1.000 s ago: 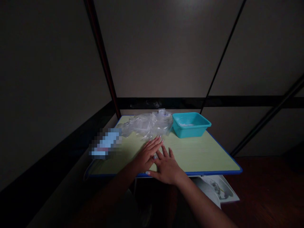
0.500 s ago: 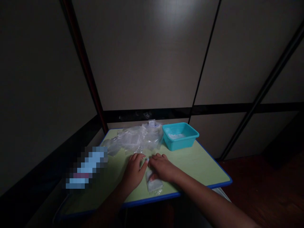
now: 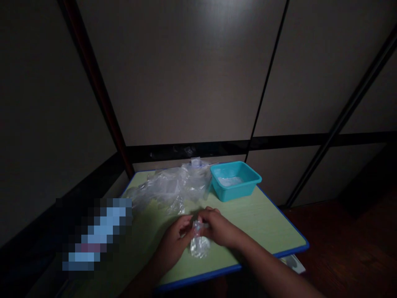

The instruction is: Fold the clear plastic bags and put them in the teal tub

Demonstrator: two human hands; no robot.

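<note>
Between my two hands is a small clear plastic bag [image 3: 200, 247], its lower end hanging toward the table's near edge. My left hand [image 3: 177, 236] pinches it from the left with thumb and fingers. From the other side, my right hand [image 3: 216, 227] is closed on its upper part, the fingertips curled over it. What the bag holds, if anything, is hard to make out. Beyond my hands, a heap of crumpled clear plastic bags [image 3: 167, 186] spreads over the back left of the table. To its right stands a turquoise basin [image 3: 237, 193] with whitish flat pieces [image 3: 230, 181] inside.
The light green table [image 3: 263, 223] has a blue edge and stands against panelled cabinet doors [image 3: 186, 82]. A pixelated light-blue shape [image 3: 102, 231] covers the left side. Reddish flooring [image 3: 347, 248] lies to the right, with a pale object [image 3: 293, 263] below the table's edge.
The small bag has come up between both hands; before, it lay flatter under my right hand. My fingers have drawn in around its upper end. The view has shifted slightly.
</note>
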